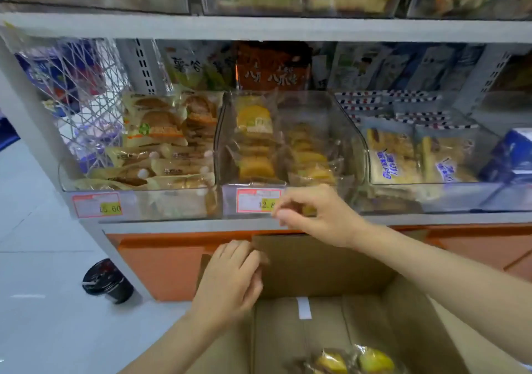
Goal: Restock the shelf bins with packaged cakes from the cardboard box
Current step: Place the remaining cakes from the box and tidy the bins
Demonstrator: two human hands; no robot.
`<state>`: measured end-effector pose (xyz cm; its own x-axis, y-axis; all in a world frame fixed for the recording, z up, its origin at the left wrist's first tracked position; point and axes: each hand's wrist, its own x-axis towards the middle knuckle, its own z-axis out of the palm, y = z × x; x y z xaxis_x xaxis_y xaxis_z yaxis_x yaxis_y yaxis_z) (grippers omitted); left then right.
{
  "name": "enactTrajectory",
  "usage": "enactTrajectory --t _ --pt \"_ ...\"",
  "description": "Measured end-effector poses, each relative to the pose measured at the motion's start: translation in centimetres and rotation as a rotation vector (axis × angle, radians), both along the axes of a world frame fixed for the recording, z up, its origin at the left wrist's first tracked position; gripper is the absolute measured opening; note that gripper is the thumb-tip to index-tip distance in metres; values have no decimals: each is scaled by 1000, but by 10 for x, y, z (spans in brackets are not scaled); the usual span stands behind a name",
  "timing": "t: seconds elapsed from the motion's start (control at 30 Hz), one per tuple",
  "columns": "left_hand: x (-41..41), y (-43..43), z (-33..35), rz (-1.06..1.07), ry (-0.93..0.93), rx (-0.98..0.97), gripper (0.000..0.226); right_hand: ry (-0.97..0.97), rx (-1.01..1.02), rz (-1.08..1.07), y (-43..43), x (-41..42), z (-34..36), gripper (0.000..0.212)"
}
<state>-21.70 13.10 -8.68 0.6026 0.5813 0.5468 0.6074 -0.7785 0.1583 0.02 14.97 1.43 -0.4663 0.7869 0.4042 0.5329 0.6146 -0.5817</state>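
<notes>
Presently at the middle bin: one hand raised, the stock lying low in the box

We find the right hand point(316, 215) held against the clear front of the middle bin point(331, 131), fingers curled and thumb meeting forefinger as in a pinch. Something yellowish shows between the fingers. We cannot tell whether it is held or merely seen through the bin wall, so the grip stays undetermined.

The left hand point(230, 281) sits lower, fingers curled over the far-left rim of the cardboard box point(325, 270), gripping it.

The packaged cakes point(357, 360) that remain lie on the box floor at the near edge of view, below both hands and back toward the person. We see at least two yellow packets side by side; they are blurred and cut off, so we cannot fix their long axis. The left hand is nearer to them but is occupied with the rim. In our judgement the right hand is the one free to go down for them, then up and forward over the bin's front wall.

The middle bin already holds rows of similar yellow cakes, with room at its right.

Writing: the price label point(253, 200) on this bin reads "12.8", the rest covered by the fingers. The second label point(96, 205), on the bin to the left, ends in ".60"; its leading figures are unclear. A brown bag point(270, 71) behind carries large Chinese characters that we cannot read reliably.
</notes>
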Motion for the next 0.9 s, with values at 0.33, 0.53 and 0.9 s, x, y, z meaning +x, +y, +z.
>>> enactTrajectory --t 0.33,0.53,0.9 --pt "-13 -49 -126 133 526 -357 43 -630 -951 3 -94 39 -241 68" --pt "-8 -49 -127 151 445 -384 38 -530 -939 -25 -89 47 -244 37" --pt "55 -41 -125 110 -197 -1142 55 267 -1013 -59 -52 70 -202 32"
